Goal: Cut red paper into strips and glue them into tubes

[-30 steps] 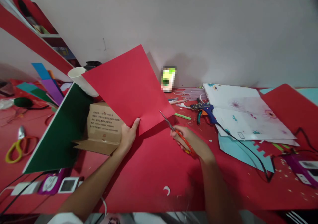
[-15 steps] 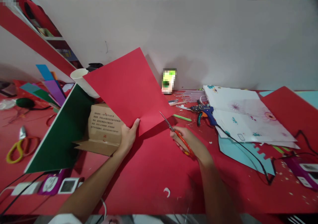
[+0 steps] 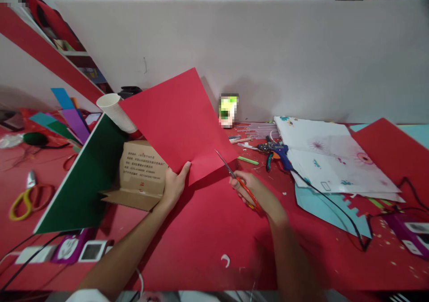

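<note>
Red paper [image 3: 181,119], tilted, grasped near its lower corner by my left hand [image 3: 174,185]; orange scissors [image 3: 244,186], gripped in my right hand [image 3: 258,192], overlap its right side.

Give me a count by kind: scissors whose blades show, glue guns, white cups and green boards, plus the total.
Scissors, blades showing: 2 (held pair, yellow-and-red pair)
Glue gun: 1
White cup: 1
Green board: 1
Total: 5
</note>
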Demonstrator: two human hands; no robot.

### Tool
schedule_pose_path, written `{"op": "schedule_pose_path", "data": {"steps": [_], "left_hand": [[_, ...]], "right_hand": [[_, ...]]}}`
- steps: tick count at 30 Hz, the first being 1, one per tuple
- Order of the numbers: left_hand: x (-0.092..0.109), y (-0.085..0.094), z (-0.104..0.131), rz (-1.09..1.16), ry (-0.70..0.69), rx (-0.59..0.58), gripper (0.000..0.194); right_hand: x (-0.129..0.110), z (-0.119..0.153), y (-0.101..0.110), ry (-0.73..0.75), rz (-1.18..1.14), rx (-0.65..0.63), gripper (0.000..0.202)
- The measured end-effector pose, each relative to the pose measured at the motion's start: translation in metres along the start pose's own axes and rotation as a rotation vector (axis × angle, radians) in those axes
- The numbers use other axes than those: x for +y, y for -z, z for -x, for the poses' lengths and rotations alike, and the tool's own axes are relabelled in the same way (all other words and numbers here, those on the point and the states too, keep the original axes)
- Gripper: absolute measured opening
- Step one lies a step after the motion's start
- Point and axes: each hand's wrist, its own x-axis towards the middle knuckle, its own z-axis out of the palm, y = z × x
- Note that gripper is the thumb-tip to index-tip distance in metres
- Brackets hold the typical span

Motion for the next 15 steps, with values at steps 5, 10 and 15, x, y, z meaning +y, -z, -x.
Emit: {"op": "schedule_pose_path", "data": {"steps": [5,10,15], "left_hand": [[0.0029,0.0001,0.0010,0.005,-0.006,-0.001,0.040],[0.0036,-0.0004,0.0011,0.012,-0.014,-0.004,0.038],[-0.0011,-0.0006,0.0000,0.018,0.013,0.005,0.038]], "right_hand": [[0.0046,-0.0033,-0.0023,-0.006,-0.033,0.005,0.041],[0.0036,-0.0061,-0.0047,-0.016,-0.072,0.011,0.042],[-0.0013,-0.0043,-0.0042,-0.029,-0.073,0.014,0.041]]}}
